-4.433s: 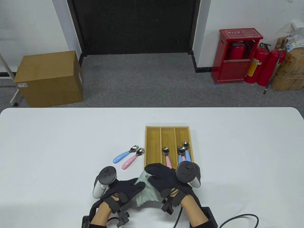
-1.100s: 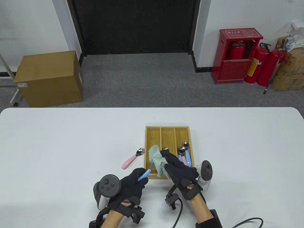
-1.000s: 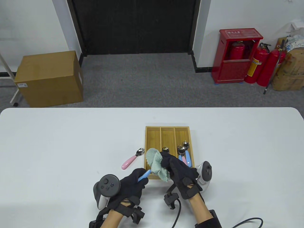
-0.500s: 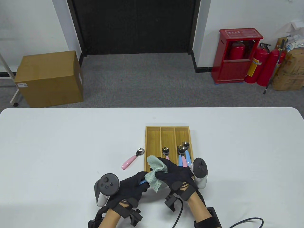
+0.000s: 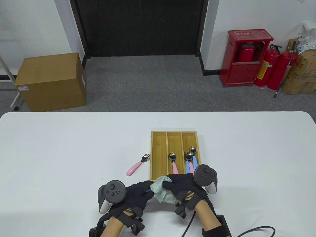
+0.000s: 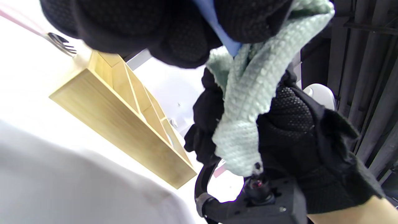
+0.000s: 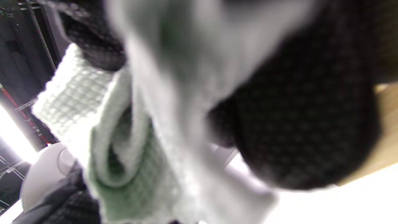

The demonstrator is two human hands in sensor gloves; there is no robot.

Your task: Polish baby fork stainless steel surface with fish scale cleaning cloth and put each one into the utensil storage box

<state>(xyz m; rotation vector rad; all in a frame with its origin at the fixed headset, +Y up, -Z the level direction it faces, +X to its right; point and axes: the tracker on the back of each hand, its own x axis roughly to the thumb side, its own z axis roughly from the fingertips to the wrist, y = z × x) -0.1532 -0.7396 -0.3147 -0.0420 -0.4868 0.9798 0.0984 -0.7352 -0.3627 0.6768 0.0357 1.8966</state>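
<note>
My left hand [image 5: 139, 193] grips the blue handle of a baby fork [image 5: 148, 190], also seen in the left wrist view as the blue-handled fork [image 6: 222, 32]. Its steel head is hidden inside the pale green cloth [image 5: 161, 190], which my right hand [image 5: 179, 186] holds wrapped round it. The cloth [image 6: 245, 99] bunches between both gloves; in the right wrist view the cloth [image 7: 124, 133] is blurred. A pink-handled fork [image 5: 137, 164] lies on the table left of the wooden storage box [image 5: 158, 145]. One pink fork [image 5: 173, 161] lies in the middle compartment, and several forks [image 5: 191, 160] in the right one.
The white table [image 5: 61, 148] stretches wide on both sides of the box. The box's left compartment [image 5: 159, 153] holds nothing. Beyond the table stand a cardboard box [image 5: 50, 81] and a red extinguisher cabinet [image 5: 243, 61] on the floor.
Both hands have drawn back toward the near table edge with the blue fork and cloth. The right hand slid the cloth down along the fork toward the left hand and turned palm down.
</note>
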